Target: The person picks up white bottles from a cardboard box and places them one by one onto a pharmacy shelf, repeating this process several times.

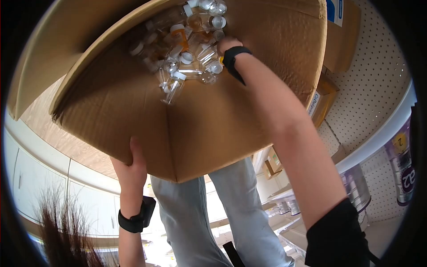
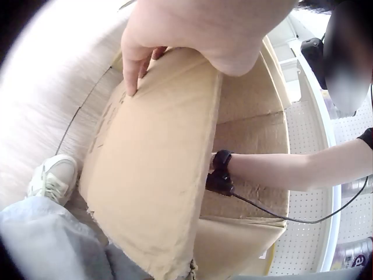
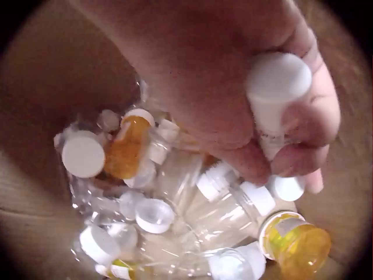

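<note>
Inside box [image 1: 200,133], white-capped bottle [image 3: 277,81], fingers [image 3: 317,116] around

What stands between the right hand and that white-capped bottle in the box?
Nothing visible: the right hand grips the white-capped bottle directly, above the other bottles piled in the cardboard box.

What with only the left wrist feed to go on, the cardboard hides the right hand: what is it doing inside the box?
Observer: The right hand grips a white-capped vial, fingers curled round it.
Operator: What else is in there?
Observer: A pile of clear vials with white caps, plus a few amber ones.
Operator: Does it fill the space?
Observer: No; in the head view it covers a small part of the cardboard box, bare cardboard around it.
</note>
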Demonstrator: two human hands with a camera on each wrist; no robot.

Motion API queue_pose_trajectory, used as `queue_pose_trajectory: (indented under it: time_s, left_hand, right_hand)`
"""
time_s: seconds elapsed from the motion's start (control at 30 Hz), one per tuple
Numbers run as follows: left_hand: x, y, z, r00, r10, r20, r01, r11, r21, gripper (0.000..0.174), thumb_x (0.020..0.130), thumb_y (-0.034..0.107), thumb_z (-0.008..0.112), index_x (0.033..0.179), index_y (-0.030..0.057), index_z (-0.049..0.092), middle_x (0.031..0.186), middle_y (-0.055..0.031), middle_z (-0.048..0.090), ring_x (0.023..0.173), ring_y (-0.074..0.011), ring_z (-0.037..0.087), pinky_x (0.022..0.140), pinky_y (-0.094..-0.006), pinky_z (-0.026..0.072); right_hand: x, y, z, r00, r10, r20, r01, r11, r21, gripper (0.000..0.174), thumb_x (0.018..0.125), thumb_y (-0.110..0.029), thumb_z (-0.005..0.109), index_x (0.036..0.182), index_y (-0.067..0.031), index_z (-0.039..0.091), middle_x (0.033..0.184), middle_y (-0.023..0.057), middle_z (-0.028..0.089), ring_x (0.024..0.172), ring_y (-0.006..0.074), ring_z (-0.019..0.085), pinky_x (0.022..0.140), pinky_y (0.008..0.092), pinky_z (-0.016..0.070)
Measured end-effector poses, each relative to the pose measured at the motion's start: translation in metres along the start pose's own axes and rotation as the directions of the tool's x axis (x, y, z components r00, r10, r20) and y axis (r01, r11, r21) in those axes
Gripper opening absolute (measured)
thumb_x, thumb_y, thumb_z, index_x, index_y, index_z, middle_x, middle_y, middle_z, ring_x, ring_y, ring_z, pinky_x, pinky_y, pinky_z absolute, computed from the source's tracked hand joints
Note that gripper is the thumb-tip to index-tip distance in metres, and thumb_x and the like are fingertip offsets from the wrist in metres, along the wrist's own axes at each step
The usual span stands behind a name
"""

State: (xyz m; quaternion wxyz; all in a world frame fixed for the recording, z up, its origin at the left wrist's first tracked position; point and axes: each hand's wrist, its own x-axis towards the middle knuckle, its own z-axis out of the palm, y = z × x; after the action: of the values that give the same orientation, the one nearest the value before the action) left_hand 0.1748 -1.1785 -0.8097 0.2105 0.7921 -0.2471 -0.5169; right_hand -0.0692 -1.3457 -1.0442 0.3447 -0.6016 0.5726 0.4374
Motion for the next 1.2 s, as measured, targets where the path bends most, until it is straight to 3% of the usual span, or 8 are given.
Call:
queue_pose_trajectory:
  time_s: [0.37, 0.57, 0.67, 0.8, 0.83, 1.1, 1.17, 1.2]
  left_hand:
    - [-0.003, 0.006, 0.001, 0.999, -0.037, -0.029, 0.038, 0.999, 0.017, 0.019, 0.087, 0.007, 0.05, 0.102, -0.0059, 0.051, 0.099, -0.0126, 0.056, 0.092, -0.0204, 0.054, 0.082, -0.0306, 0.0407]
    - [-0.002, -0.005, -0.002, 1.0, -0.007, -0.01, 0.007, 1.0, 0.023, 0.019, 0.087, 0.007, 0.05, 0.101, -0.006, 0.052, 0.098, -0.0122, 0.057, 0.091, -0.02, 0.054, 0.081, -0.0302, 0.0412]
    - [-0.001, -0.002, 0.002, 1.0, -0.009, 0.01, 0.009, 1.0, -0.004, 0.019, 0.087, 0.007, 0.049, 0.1, -0.0059, 0.052, 0.097, -0.0119, 0.057, 0.09, -0.0201, 0.054, 0.081, -0.0306, 0.0415]
    - [0.0, 0.002, 0.003, 0.996, 0.011, -0.086, -0.008, 0.999, 0.04, 0.02, 0.086, 0.007, 0.05, 0.1, -0.006, 0.053, 0.095, -0.0131, 0.058, 0.089, -0.0215, 0.055, 0.08, -0.0312, 0.0421]
    - [0.001, 0.001, 0.0, 0.998, 0.011, -0.056, -0.006, 0.997, 0.078, 0.021, 0.085, 0.007, 0.05, 0.101, -0.0058, 0.053, 0.095, -0.0141, 0.058, 0.089, -0.0222, 0.056, 0.08, -0.0314, 0.0423]
    - [0.002, 0.007, -0.009, 0.998, 0.06, -0.021, -0.052, 0.96, 0.277, 0.041, 0.082, 0.013, 0.058, 0.116, -0.0042, 0.044, 0.113, -0.0206, 0.052, 0.107, -0.0322, 0.05, 0.091, -0.0375, 0.0384]
    - [-0.014, 0.008, -0.015, 0.933, 0.146, -0.328, 0.026, 0.883, 0.468, 0.049, 0.081, 0.015, 0.062, 0.12, -0.0054, 0.039, 0.121, -0.0215, 0.046, 0.114, -0.0338, 0.044, 0.095, -0.038, 0.0349]
    - [-0.032, 0.047, -0.016, 0.932, 0.1, -0.348, 0.031, 0.936, 0.349, 0.053, 0.08, 0.016, 0.064, 0.12, -0.0065, 0.039, 0.123, -0.0218, 0.043, 0.118, -0.0345, 0.04, 0.096, -0.038, 0.0334]
  right_hand:
    - [-0.006, 0.01, 0.049, 0.973, 0.196, -0.12, -0.177, 0.972, 0.155, 0.054, 0.074, -0.014, 0.059, 0.124, -0.013, 0.039, 0.11, 0.0166, 0.06, 0.103, 0.0323, 0.058, 0.088, 0.0387, 0.0467]
    - [0.026, 0.025, 0.049, 1.0, 0.024, 0.017, -0.027, 0.972, 0.235, 0.057, 0.071, -0.021, 0.069, 0.122, -0.0111, 0.048, 0.111, 0.0166, 0.06, 0.103, 0.0324, 0.057, 0.087, 0.0378, 0.0457]
    - [0.034, 0.034, 0.046, 0.947, -0.108, 0.303, 0.03, 0.968, 0.251, 0.058, 0.068, -0.026, 0.073, 0.121, -0.012, 0.052, 0.11, 0.0137, 0.061, 0.101, 0.0298, 0.057, 0.084, 0.0378, 0.0452]
    - [-0.004, 0.041, 0.021, 0.908, -0.249, 0.336, 0.097, 0.907, 0.41, 0.043, 0.069, -0.041, 0.073, 0.08, -0.0019, 0.058, 0.059, 0.0045, 0.05, 0.045, 0.0137, 0.043, 0.044, 0.0311, 0.0402]
    - [-0.008, 0.041, 0.019, 0.909, -0.249, 0.333, 0.099, 0.908, 0.407, 0.043, 0.069, -0.041, 0.073, 0.08, -0.0019, 0.058, 0.059, 0.0045, 0.05, 0.045, 0.0137, 0.043, 0.044, 0.0311, 0.0402]
    - [-0.114, 0.01, -0.035, 0.989, -0.113, 0.091, -0.051, 0.315, 0.948, 0.032, 0.084, -0.031, 0.052, 0.081, 0.0011, 0.056, 0.061, 0.0112, 0.06, 0.041, 0.0122, 0.051, 0.035, 0.0306, 0.041]
    - [-0.145, 0.0, -0.035, 0.982, -0.177, 0.067, -0.011, 0.301, 0.953, 0.03, 0.086, -0.032, 0.053, 0.083, -0.0024, 0.056, 0.059, 0.0082, 0.059, 0.04, 0.0128, 0.05, 0.034, 0.0306, 0.0403]
    - [-0.178, -0.007, -0.044, 0.976, -0.213, 0.036, 0.021, 0.261, 0.965, 0.031, 0.086, -0.034, 0.055, 0.084, -0.0036, 0.057, 0.059, 0.0069, 0.059, 0.04, 0.0133, 0.05, 0.035, 0.0305, 0.0412]
